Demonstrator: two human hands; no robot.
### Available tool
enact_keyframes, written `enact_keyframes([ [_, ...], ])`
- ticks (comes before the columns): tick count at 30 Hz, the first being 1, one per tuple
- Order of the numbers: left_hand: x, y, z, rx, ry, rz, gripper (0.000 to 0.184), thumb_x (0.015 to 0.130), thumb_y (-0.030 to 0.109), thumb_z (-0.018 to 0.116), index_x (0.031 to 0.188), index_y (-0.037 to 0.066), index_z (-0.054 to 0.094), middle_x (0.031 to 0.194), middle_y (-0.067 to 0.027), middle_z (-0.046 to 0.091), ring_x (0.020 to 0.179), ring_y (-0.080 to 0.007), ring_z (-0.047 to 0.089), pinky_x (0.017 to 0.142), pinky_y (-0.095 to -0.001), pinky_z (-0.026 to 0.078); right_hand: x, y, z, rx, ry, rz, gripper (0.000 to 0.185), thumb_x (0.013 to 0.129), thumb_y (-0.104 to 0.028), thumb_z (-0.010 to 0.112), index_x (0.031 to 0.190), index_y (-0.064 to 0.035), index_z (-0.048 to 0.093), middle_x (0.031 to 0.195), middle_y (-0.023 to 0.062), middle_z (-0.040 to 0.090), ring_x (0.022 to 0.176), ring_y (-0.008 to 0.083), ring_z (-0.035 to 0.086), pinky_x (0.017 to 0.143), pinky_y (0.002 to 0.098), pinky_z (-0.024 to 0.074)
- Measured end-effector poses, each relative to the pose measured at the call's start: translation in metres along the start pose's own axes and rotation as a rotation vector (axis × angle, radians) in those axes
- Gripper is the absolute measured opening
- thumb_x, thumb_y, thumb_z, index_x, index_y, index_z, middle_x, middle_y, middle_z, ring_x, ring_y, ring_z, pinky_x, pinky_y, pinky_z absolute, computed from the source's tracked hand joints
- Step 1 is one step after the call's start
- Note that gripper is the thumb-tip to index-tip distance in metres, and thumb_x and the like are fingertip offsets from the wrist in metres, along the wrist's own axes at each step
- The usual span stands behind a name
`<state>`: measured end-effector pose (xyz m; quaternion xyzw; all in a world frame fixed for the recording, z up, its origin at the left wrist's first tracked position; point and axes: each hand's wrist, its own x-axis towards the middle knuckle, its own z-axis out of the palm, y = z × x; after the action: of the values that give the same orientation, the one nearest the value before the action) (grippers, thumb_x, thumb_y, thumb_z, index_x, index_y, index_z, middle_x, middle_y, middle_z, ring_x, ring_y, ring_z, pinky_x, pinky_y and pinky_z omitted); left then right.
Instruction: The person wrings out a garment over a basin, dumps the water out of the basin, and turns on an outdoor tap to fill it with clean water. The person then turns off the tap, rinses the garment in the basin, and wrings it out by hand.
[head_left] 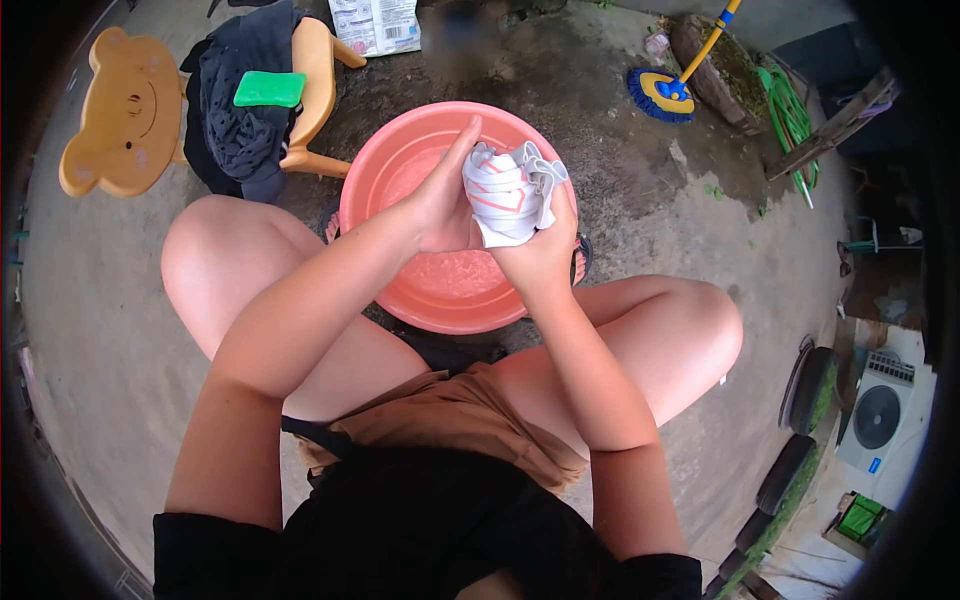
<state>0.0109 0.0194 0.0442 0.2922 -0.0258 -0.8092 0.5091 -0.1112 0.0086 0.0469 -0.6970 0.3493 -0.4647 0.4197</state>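
A white cloth with thin pink-orange lines (pixel 503 200) is bunched up over a pink basin (pixel 360 210). My right hand (pixel 540 252) is closed on the bundle from below and the right; the fabric covers part of its fingers. Alongside the bundle's left side is my left hand (pixel 447 205), its palm turned toward the cloth and its visible fingers stretched upward. Whether the left palm presses on the cloth is hard to see. Rippled water (pixel 450 275) shows in the basin, between my spread knees.
To the left stands a yellow bear-faced chair (pixel 130 112) with dark clothes (pixel 235 135) and a green rectangular block (pixel 270 89) on it. A printed packet (pixel 376 25) lies behind. At the right are a blue-and-yellow brush (pixel 661 95) and a green hose (pixel 790 120).
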Motion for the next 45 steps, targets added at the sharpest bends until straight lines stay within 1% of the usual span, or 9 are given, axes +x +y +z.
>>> enact_keyframes([
  [2,0.010,-0.005,-0.010,-0.086,0.037,0.078,0.050,0.087,0.054,0.050,0.105,0.009,0.060,0.101,-0.0085,0.064,0.088,-0.0229,0.064,0.083,-0.0356,0.051,-0.004,0.006,0.001,-0.076,-0.036,-0.074,0.047,0.068,-0.004,0.074,0.110,0.0009,0.053,0.105,0.0094,0.059,0.096,0.0190,0.060,0.082,0.0296,0.0466],
  [3,0.007,-0.004,-0.006,-0.080,0.014,0.095,0.026,0.080,0.036,0.065,0.084,0.012,0.059,0.086,-0.0037,0.064,0.081,-0.0165,0.062,0.081,-0.0349,0.049,-0.004,0.004,0.004,-0.128,-0.034,-0.130,0.049,0.068,-0.005,0.074,0.111,0.0011,0.053,0.106,0.0104,0.059,0.097,0.0203,0.060,0.083,0.0303,0.0465],
  [14,0.007,0.026,-0.022,-0.009,0.124,0.325,0.020,0.080,0.017,0.057,0.096,0.006,0.058,0.080,-0.0085,0.063,0.071,-0.0190,0.064,0.067,-0.0332,0.053,-0.018,-0.047,-0.006,-0.579,-0.127,-0.272,0.106,0.057,-0.019,0.080,0.141,-0.0006,0.018,0.142,0.0238,0.026,0.132,0.0397,0.026,0.104,0.0461,0.0291],
  [19,0.008,0.012,-0.023,0.122,0.294,0.407,0.014,0.083,0.011,0.057,0.093,0.003,0.057,0.083,-0.0081,0.062,0.075,-0.0199,0.063,0.065,-0.0351,0.053,-0.025,-0.043,0.019,-0.965,-0.238,-0.158,0.106,0.056,-0.024,0.081,0.139,0.0020,0.020,0.140,0.0272,0.026,0.132,0.0426,0.026,0.103,0.0564,0.0253],
  [29,0.009,-0.002,-0.016,0.244,0.332,0.558,0.016,0.078,0.009,0.057,0.090,-0.001,0.059,0.084,-0.0087,0.063,0.074,-0.0194,0.064,0.061,-0.0334,0.051,-0.005,0.027,0.022,-0.484,-0.096,0.193,0.073,0.063,-0.020,0.077,0.121,0.0084,0.043,0.098,0.0202,0.061,0.090,0.0352,0.062,0.077,0.0383,0.0502],
  [32,0.003,0.000,-0.012,0.392,0.243,0.588,0.021,0.077,0.009,0.054,0.094,-0.002,0.059,0.085,-0.0090,0.063,0.074,-0.0186,0.063,0.061,-0.0323,0.051,-0.002,0.041,0.015,-0.217,-0.288,0.234,0.051,0.069,-0.017,0.071,0.110,0.0060,0.052,0.076,0.0126,0.064,0.061,0.0261,0.063,0.057,0.0331,0.0499],
  [35,0.000,0.008,-0.014,0.504,0.204,0.444,0.025,0.076,0.008,0.052,0.097,-0.003,0.059,0.083,-0.0094,0.063,0.072,-0.0178,0.063,0.061,-0.0319,0.051,0.010,0.027,-0.004,0.237,-0.581,0.823,0.042,0.068,-0.017,0.070,0.103,0.0032,0.056,0.076,0.0077,0.062,0.054,0.0123,0.056,0.046,0.0247,0.0415],
  [38,-0.007,0.009,-0.002,0.447,0.150,0.385,0.024,0.075,0.006,0.051,0.095,-0.003,0.058,0.080,-0.0096,0.063,0.069,-0.0174,0.062,0.060,-0.0320,0.051,0.005,0.039,-0.009,0.595,-0.694,0.947,0.046,0.066,-0.016,0.070,0.107,0.0003,0.054,0.076,0.0039,0.059,0.051,0.0078,0.052,0.042,0.0205,0.0354],
  [45,0.003,-0.004,-0.014,0.475,0.148,0.292,0.018,0.076,0.008,0.052,0.090,-0.001,0.058,0.076,-0.0092,0.062,0.069,-0.0171,0.063,0.060,-0.0305,0.051,-0.019,0.045,-0.003,0.790,-0.571,1.097,0.050,0.067,-0.017,0.068,0.111,-0.0033,0.047,0.076,0.0032,0.057,0.045,0.0050,0.042,0.037,0.0186,0.0264],
])
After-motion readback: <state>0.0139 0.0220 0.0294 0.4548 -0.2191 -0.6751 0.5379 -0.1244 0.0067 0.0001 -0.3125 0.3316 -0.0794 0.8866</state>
